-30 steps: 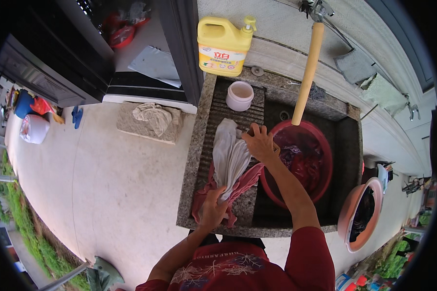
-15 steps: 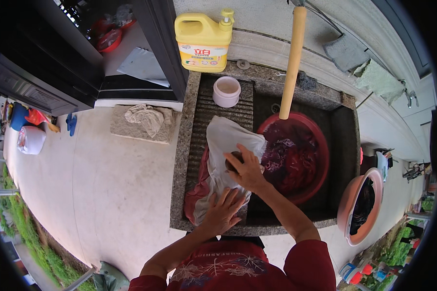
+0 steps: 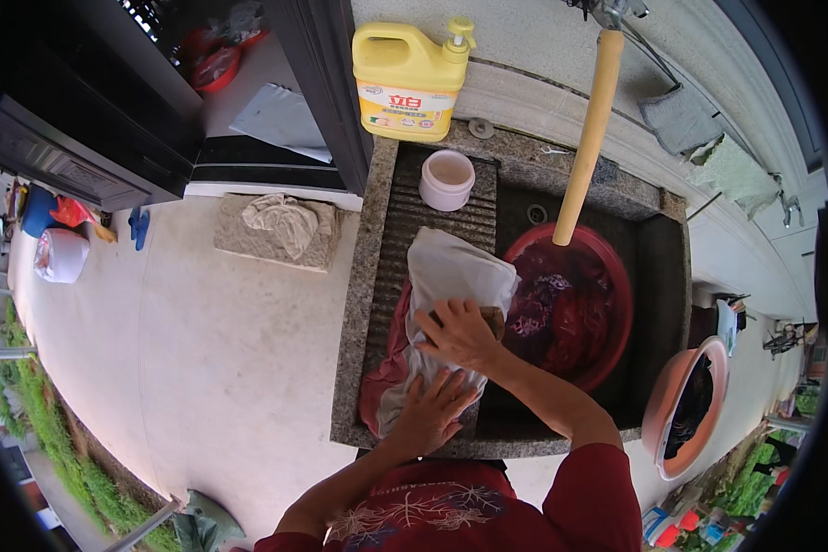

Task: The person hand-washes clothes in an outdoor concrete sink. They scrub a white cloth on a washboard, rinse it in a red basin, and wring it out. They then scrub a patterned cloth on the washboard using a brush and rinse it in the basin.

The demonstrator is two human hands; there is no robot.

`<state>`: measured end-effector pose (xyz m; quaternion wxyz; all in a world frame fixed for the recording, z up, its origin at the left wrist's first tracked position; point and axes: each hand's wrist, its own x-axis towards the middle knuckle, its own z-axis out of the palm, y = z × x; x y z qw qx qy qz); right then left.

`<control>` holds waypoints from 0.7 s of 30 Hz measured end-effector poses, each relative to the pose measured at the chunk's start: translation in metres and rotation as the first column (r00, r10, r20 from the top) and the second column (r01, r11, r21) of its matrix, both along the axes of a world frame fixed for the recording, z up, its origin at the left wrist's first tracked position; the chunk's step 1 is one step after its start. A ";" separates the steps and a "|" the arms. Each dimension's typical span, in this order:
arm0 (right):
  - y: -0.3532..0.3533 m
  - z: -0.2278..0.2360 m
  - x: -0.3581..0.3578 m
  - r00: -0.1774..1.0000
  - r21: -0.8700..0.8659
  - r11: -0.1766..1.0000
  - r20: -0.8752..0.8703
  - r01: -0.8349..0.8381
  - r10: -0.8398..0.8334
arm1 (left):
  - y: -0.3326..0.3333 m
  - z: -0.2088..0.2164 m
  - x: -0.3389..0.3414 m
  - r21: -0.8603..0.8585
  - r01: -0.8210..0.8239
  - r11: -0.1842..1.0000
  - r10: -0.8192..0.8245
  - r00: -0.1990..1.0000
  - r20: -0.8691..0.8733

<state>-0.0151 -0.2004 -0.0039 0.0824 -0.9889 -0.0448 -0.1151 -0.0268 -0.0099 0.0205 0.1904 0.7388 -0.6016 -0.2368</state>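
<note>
A white, wrinkled cloth lies flat over the dark, ribbed stone washboard that forms the left side of a speckled grey granite sink. Its long axis runs from the far side towards the person's body, the near end leaning a little left. Both hands are on it. The left hand presses on the near end, palm down with its fingers apart, gripping nothing. The right hand is farther up, across the middle — its fingers point left and bend over a brown, brush-like object, which shows only at the hand's right side and seems to be clamped under the palm.

The far part of the white cloth stretches uncovered beyond the right hand, which is the nearer of the two to it. The cloth's right corner reaches the rim of a round red plastic tub; whether they touch, I cannot tell. Soaked dark red fabric sits in the tub. A maroon cloth shows along the white one's left edge, and a pale lilac round jar stands beyond the far end.
</note>
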 end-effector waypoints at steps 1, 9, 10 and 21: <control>0.017 0.002 -0.018 0.984 0.013 0.985 -0.036 -0.174 0.174 | -0.002 0.000 0.001 -0.004 0.018 1.000 -0.018 1.000 -0.017; -0.080 -0.036 0.067 0.911 -0.103 0.907 0.106 0.409 -0.399 | -0.011 0.003 -0.001 -0.026 0.071 0.997 -0.071 0.997 -0.018; -0.074 -0.033 0.064 0.918 -0.099 0.913 0.079 0.396 -0.389 | -0.008 0.002 -0.002 -0.027 0.068 0.997 -0.068 0.997 -0.027; -0.060 -0.024 0.062 0.977 -0.080 0.984 0.156 0.160 -0.146 | -0.003 -0.010 -0.006 -0.070 0.103 0.992 -0.104 0.994 -0.015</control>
